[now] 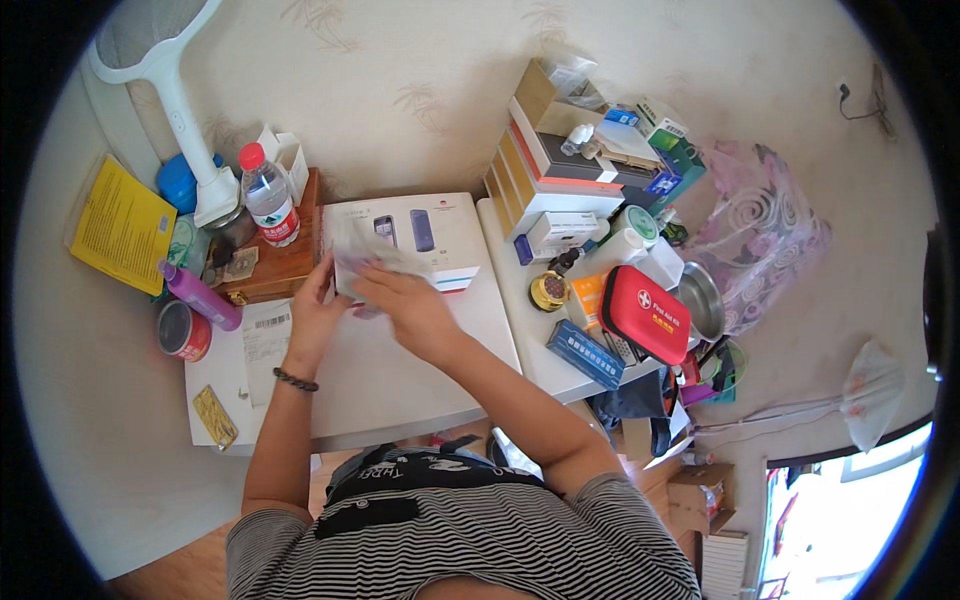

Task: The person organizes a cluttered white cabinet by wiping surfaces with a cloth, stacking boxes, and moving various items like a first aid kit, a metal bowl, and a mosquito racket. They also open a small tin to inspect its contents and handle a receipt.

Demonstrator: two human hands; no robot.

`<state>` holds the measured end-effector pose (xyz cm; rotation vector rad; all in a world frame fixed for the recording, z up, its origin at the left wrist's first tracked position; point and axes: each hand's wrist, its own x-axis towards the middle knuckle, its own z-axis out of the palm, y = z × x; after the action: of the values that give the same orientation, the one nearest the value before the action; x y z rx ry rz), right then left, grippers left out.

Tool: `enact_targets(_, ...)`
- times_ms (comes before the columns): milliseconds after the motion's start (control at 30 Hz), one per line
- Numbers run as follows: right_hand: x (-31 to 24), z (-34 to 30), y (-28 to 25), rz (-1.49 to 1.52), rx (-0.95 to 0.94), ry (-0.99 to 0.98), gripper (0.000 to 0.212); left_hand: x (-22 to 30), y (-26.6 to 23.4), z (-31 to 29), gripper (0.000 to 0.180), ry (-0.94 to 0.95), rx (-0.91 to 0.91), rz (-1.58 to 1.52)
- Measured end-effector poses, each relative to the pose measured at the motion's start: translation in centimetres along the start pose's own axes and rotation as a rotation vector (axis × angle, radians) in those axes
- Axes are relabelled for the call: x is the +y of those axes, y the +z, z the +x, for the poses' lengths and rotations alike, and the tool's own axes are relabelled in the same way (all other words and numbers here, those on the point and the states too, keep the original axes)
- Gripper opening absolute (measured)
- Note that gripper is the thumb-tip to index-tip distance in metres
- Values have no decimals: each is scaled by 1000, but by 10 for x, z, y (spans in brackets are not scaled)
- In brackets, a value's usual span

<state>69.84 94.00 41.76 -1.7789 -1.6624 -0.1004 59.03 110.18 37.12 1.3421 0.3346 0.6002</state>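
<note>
Both my hands are together over the white desk [390, 400], just in front of a white box with phone pictures [455, 225]. Between them is a pale greyish, flimsy thing [385, 258], smeared by motion, so I cannot tell its kind. My left hand [318, 305], with a dark bead bracelet on the wrist, closes on its lower left side. From the right, my right hand [415, 312] lies across the thing with its fingers bent over it. Beside my left forearm, a printed paper slip [267, 340] lies flat on the desk.
At the left stand a plastic bottle [270, 200] on a wooden box [305, 225], a purple bottle [200, 296] and a red tin [183, 332]. On the right, a red first-aid case [645, 315], a blue carton [585, 353] and stacked boxes [560, 175] crowd the adjoining surface.
</note>
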Motion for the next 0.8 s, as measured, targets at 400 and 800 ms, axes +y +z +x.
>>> enact_targets(400, 91, -63, -1, 1037, 525, 902, 42, 18, 24, 1, 56, -149, 7, -111)
enact_targets(800, 108, -40, -48, -8, 381, 503, 41, 38, 10, -108, 66, -295, -18, 73)
